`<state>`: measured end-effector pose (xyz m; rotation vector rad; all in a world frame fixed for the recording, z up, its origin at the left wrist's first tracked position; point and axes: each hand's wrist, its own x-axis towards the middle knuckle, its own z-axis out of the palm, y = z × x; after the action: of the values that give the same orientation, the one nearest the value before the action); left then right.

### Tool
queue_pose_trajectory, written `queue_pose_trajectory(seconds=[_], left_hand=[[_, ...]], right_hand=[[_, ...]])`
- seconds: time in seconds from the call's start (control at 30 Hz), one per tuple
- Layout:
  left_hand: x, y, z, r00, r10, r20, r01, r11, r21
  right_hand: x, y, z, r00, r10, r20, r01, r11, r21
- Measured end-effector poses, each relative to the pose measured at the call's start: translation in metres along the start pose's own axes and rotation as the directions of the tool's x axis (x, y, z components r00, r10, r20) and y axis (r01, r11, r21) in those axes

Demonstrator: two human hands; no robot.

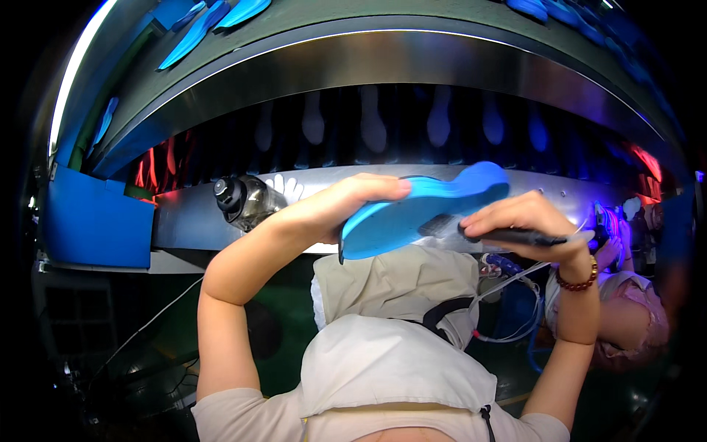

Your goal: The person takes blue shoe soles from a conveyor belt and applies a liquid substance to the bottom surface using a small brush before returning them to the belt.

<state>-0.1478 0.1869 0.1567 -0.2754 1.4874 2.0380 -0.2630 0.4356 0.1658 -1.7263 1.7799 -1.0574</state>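
A bright blue shoe sole is held up in front of my lap, tilted, with its flat face partly toward me. My left hand grips it by the upper left edge. The left fingers are mostly hidden behind the sole. In my right hand is a brush with a dark handle. Its flat, greyish bristles lie against or just over the middle of the sole; actual contact is hard to tell. A red beaded bracelet is around the right wrist.
On the metal ledge stands a dark see-through bottle with a black cap, beside a white glove-like piece. Several soles show in the dark space beyond. Blue soles lie on the upper belt. Another person sits at right, near hoses.
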Motion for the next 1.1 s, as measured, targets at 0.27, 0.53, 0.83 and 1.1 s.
queue_pose_trajectory(seconds=[0.27, 0.53, 0.83, 1.1], left_hand=[[0.022, -0.028, -0.01, 0.975, 0.213, 0.058, -0.16, 0.863, -0.479], [0.048, -0.054, -0.01, 0.96, 0.278, -0.04, -0.253, 0.793, -0.555], [0.062, -0.072, -0.007, 0.947, 0.313, -0.076, -0.28, 0.684, -0.673], [0.066, -0.088, -0.013, 0.952, 0.281, -0.123, -0.292, 0.71, -0.641]], right_hand=[[0.008, -0.013, 0.026, 0.953, 0.226, -0.201, -0.125, 0.899, 0.419], [-0.001, 0.034, 0.055, 0.749, 0.53, -0.399, -0.198, 0.753, 0.628], [0.0, 0.061, 0.059, 0.5, 0.491, -0.714, -0.08, 0.847, 0.526], [0.016, 0.073, 0.094, 0.516, -0.04, -0.855, -0.249, 0.949, -0.194]])
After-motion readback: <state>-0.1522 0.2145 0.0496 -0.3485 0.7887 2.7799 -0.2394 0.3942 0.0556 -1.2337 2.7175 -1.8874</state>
